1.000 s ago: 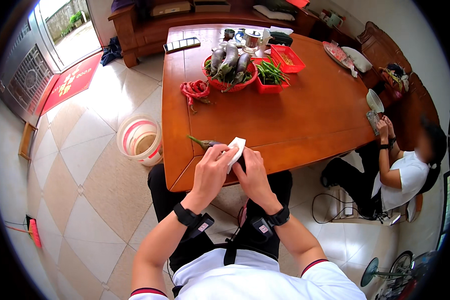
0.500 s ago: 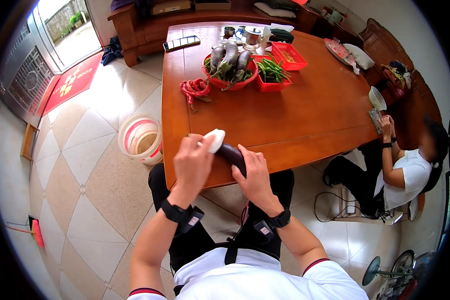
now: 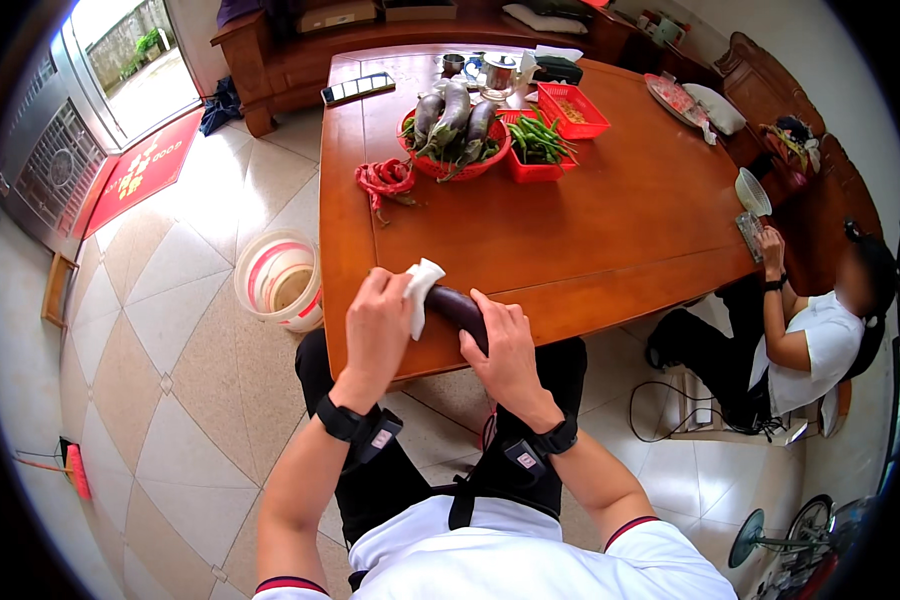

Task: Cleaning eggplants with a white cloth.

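Note:
My right hand (image 3: pixel 502 345) is wrapped round a dark purple eggplant (image 3: pixel 454 306) over the near left part of the wooden table. A white tissue (image 3: pixel 422 290) is pinched in my left hand (image 3: pixel 377 325), beside the eggplant's far left end. More eggplants (image 3: pixel 454 120) lie in a round red basket (image 3: pixel 458 171) farther back. Left of that basket rests a bunch of red chili peppers (image 3: pixel 385 183). Green chili peppers (image 3: pixel 540 140) fill a red square basket (image 3: pixel 536 174) on its right.
A plastic bucket (image 3: pixel 280 281) stands on the floor left of the table (image 3: pixel 630 200). A phone (image 3: pixel 358 88), a metal pot (image 3: pixel 498 76) and another red basket (image 3: pixel 592 130) occupy the far side. At the right sits another person (image 3: pixel 820 345), hands at the table's edge.
My left hand has shifted slightly, and the tissue now hangs down more openly beside the eggplant's end. My right hand keeps its grip. The other person's head has moved a little.

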Action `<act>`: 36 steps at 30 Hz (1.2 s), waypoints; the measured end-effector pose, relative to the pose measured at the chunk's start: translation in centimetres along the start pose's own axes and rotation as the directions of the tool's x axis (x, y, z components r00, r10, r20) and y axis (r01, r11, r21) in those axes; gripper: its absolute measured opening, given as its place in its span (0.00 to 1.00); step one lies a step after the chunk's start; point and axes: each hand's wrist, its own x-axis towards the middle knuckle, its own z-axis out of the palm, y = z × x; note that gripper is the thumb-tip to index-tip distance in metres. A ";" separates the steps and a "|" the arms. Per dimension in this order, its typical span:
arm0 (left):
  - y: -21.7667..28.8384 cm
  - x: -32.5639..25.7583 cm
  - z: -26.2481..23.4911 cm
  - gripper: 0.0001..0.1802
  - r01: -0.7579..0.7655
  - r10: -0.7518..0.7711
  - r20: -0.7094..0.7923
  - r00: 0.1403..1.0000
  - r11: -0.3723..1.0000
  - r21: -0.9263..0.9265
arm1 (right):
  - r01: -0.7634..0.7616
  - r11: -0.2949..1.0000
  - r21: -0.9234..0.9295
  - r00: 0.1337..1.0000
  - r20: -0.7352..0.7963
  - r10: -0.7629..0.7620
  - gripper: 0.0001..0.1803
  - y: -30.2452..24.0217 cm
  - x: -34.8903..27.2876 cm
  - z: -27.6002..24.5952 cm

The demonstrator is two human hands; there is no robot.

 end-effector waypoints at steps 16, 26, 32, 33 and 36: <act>-1.7 1.3 -1.2 0.05 -0.049 0.072 -0.059 0.996 0.946 0.321 | -0.027 1.000 -0.010 0.999 0.028 0.027 0.32 0.5 -1.0 -0.7; 3.4 -0.9 -1.0 0.14 -0.182 0.186 0.035 0.982 0.977 -0.111 | 0.164 0.985 -0.048 0.976 -0.138 -0.170 0.30 -0.1 -0.9 0.1; 0.9 -0.4 -1.8 0.06 -0.018 0.016 0.030 0.999 0.999 0.050 | 0.184 0.981 0.061 0.979 -0.105 -0.177 0.29 -0.1 -0.8 0.0; 0.3 -0.2 -2.0 0.06 -0.010 0.006 0.033 0.999 0.993 0.118 | 0.188 0.980 0.066 0.979 -0.096 -0.181 0.28 0.3 -1.0 0.1; -1.8 -0.3 -2.9 0.04 -0.013 0.004 0.041 0.999 0.971 0.239 | 0.189 0.978 0.089 0.980 -0.080 -0.182 0.28 0.3 -1.4 0.1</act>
